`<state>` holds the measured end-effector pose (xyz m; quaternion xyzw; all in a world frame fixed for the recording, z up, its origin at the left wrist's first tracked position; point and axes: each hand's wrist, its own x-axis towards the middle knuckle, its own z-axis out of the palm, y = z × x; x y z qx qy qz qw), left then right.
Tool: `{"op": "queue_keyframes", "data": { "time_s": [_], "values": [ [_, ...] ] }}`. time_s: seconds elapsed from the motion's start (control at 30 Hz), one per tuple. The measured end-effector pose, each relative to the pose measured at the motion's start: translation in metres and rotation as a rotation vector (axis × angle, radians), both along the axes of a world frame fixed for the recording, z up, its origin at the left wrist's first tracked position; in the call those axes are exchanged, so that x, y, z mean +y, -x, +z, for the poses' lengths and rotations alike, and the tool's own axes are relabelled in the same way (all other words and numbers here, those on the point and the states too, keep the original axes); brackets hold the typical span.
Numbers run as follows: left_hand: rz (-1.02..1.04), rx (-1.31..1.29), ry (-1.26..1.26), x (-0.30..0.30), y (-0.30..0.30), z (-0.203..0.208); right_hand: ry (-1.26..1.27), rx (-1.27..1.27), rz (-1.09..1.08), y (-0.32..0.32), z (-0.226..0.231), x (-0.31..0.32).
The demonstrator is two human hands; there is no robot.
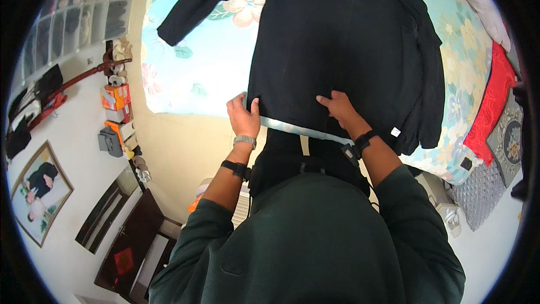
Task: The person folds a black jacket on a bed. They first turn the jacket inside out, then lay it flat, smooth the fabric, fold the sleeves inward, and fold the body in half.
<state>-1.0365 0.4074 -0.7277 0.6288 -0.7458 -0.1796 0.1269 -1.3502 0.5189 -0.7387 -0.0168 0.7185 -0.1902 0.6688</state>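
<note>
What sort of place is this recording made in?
Most likely a bedroom in a home: a flowered bed sheet under the black garment, hanging clothes and a framed picture point that way.

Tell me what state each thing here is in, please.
Black garment: spread out, mostly flat.
Floral sheet: spread out, partly covered.
Left hand: open, at the garment's hem corner.
Right hand: open, thumb apart, at the garment's lower part.
Red cloth: draped at the sheet's right side.
Framed picture: hung up.
</note>
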Motion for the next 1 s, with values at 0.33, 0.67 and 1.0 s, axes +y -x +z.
{"op": "queue_keyframes", "data": {
  "time_s": [0.33,0.67,1.0],
  "values": [
    [0.041,0.191,-0.711,-0.023,-0.038,-0.038,0.000,0.112,-0.071,0.004,-0.007,0.047],
    [-0.095,0.125,-0.697,-0.011,-0.033,-0.020,0.034,0.119,-0.090,0.002,-0.009,0.048],
    [-0.290,-0.165,-0.459,0.002,-0.015,-0.015,0.718,1.131,0.176,0.032,0.014,-0.066]
  ]
}}
